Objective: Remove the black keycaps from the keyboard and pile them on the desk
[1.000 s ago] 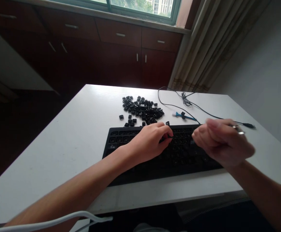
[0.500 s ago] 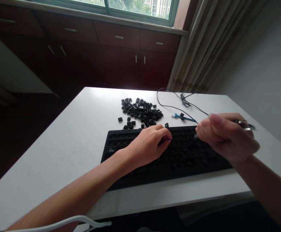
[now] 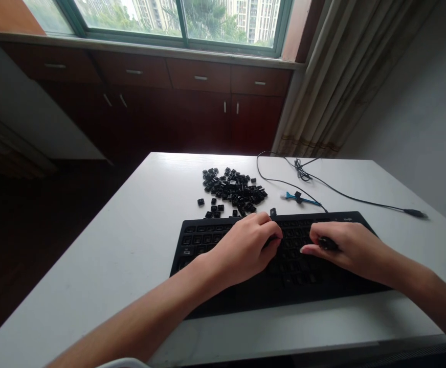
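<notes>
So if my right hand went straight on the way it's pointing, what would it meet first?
Probably your left hand, facing your right hand over the keyboard; depth is unclear, so it might graze the keyboard first.

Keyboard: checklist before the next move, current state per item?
1. Keyboard lying on the white table: ok.
2. Right hand gripping the dark object: ok.
3. Left hand holding something: cannot tell, curled fingers hide it.
4. Loose keycaps well away from the keyboard: not ok, the nearest lie by its back edge.
5. Black cable clear of both hands: ok.
6. Blue tool clear of both hands: ok.
</notes>
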A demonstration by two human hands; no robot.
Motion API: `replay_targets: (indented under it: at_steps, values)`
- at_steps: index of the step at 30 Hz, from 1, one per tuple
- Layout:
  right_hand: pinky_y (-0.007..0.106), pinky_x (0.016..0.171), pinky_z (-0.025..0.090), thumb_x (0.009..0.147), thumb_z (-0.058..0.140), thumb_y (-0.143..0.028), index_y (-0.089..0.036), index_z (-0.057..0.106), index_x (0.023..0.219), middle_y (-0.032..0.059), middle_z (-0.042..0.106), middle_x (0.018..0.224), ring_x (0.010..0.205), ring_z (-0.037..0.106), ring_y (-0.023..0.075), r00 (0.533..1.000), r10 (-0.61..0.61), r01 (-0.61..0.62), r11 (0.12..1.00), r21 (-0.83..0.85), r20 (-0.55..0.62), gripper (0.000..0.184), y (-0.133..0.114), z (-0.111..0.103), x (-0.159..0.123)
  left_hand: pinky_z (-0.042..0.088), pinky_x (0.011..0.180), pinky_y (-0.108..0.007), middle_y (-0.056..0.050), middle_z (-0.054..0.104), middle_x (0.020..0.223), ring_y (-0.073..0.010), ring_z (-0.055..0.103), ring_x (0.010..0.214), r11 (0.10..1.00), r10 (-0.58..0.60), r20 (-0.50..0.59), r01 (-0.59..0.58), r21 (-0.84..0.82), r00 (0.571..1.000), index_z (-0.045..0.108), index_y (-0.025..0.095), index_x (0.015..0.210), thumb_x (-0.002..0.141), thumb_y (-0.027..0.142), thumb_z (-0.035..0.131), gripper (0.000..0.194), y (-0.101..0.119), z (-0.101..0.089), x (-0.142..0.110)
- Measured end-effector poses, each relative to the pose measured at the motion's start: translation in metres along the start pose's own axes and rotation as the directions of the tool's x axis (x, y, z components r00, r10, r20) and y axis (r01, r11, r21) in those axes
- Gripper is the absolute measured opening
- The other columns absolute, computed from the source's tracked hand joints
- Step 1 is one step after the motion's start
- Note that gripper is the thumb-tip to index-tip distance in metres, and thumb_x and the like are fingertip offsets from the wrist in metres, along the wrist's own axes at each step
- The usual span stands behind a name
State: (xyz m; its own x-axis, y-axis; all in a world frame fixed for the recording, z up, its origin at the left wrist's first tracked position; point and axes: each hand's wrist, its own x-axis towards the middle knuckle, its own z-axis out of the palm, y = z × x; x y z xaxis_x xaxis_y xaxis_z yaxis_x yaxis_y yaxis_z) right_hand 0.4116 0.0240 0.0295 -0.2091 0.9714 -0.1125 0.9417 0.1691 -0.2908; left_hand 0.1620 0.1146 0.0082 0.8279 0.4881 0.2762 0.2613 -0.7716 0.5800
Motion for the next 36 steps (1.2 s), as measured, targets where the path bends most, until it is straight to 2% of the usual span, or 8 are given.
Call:
replay_targets:
  at_steps: [11,16,18,20,24,26,29,36]
  values:
    - [0.027,0.056,0.035,0.086,0.052,-0.073,-0.025,0.057,0.077,-0.0029,0.065,0.069,0.060,0.055,0.0158,0.992,0.045,-0.044,0.999,-0.014,0.119,0.049,-0.005,-0.014,0.011,0.050,0.079,-0.031,-0.007,0.064,0.102,-0.0194,0.061,0.091,1.000,-0.002,0.028,0.001,0.021,1.000,0.067,0.017,0.103,0.094,0.019,0.053,0.017,0.003,-0.003,-0.001]
    - [0.028,0.060,0.042,0.092,0.052,-0.062,-0.028,0.067,0.094,-0.0015,0.070,0.077,0.065,0.060,0.0163,0.999,0.037,-0.035,0.998,0.057,-0.040,0.037,-0.001,-0.033,0.041,0.051,0.076,-0.029,-0.005,0.065,0.103,-0.0175,0.063,0.090,1.000,-0.007,0.049,0.006,0.026,0.999,0.066,0.019,0.107,0.095,0.022,0.054,0.018,0.003,-0.018,0.000]
    - [0.028,0.062,0.044,0.092,0.053,-0.058,-0.027,0.069,0.097,0.0005,0.073,0.083,0.069,0.063,0.0173,0.994,0.024,-0.020,0.999,0.038,-0.108,0.035,0.002,-0.038,0.054,0.052,0.077,-0.029,-0.005,0.065,0.106,-0.0169,0.063,0.091,0.998,-0.020,0.024,0.018,0.056,1.000,0.067,0.020,0.108,0.096,0.025,0.054,0.018,-0.004,-0.032,0.000]
    - [0.029,0.063,0.046,0.092,0.054,-0.054,-0.027,0.071,0.098,0.0018,0.074,0.086,0.071,0.065,0.0184,0.987,0.021,-0.020,1.000,0.011,-0.158,0.032,0.006,-0.041,0.064,0.052,0.076,-0.028,-0.005,0.066,0.108,-0.0148,0.063,0.088,0.994,-0.056,-0.066,0.062,0.092,0.996,0.067,0.021,0.108,0.097,0.027,0.054,0.018,-0.020,-0.051,-0.003]
    - [0.032,0.073,0.051,0.092,0.055,-0.047,-0.026,0.071,0.105,0.0036,0.075,0.097,0.082,0.069,0.0216,0.935,0.078,-0.080,0.997,0.007,-0.346,0.029,0.024,-0.043,0.069,0.052,0.070,-0.029,-0.005,0.067,0.102,-0.0154,0.064,0.082,0.946,-0.139,-0.210,0.192,0.262,0.968,0.068,0.020,0.104,0.097,0.034,0.055,0.021,-0.068,-0.089,-0.020]
    - [0.034,0.078,0.052,0.092,0.055,-0.046,-0.025,0.071,0.107,0.0045,0.075,0.103,0.089,0.070,0.0234,0.909,0.103,-0.106,0.994,0.014,-0.404,0.030,0.034,-0.041,0.067,0.052,0.072,-0.032,-0.007,0.067,0.106,-0.0186,0.065,0.085,0.896,-0.138,-0.185,0.202,0.396,0.973,0.068,0.019,0.107,0.098,0.039,0.052,0.026,-0.091,-0.103,-0.031]
    - [0.035,0.080,0.052,0.092,0.055,-0.046,-0.026,0.071,0.106,0.0044,0.075,0.105,0.091,0.070,0.0245,0.917,0.109,-0.124,0.992,-0.014,-0.383,0.030,0.044,-0.032,0.065,0.052,0.073,-0.036,-0.009,0.067,0.111,-0.0211,0.067,0.083,0.838,-0.142,-0.075,0.161,0.521,0.987,0.067,0.019,0.111,0.100,0.044,0.048,0.034,-0.112,-0.114,-0.045]
    - [0.036,0.072,0.053,0.090,0.057,-0.050,-0.028,0.072,0.104,0.0031,0.072,0.114,0.090,0.069,0.0248,0.957,0.131,-0.158,0.984,-0.086,-0.258,0.030,0.041,-0.012,0.063,0.049,0.067,-0.032,-0.008,0.068,0.107,-0.0170,0.066,0.068,0.845,-0.191,0.012,0.158,0.512,0.982,0.065,0.021,0.116,0.100,0.053,0.042,0.042,-0.103,-0.114,-0.049]
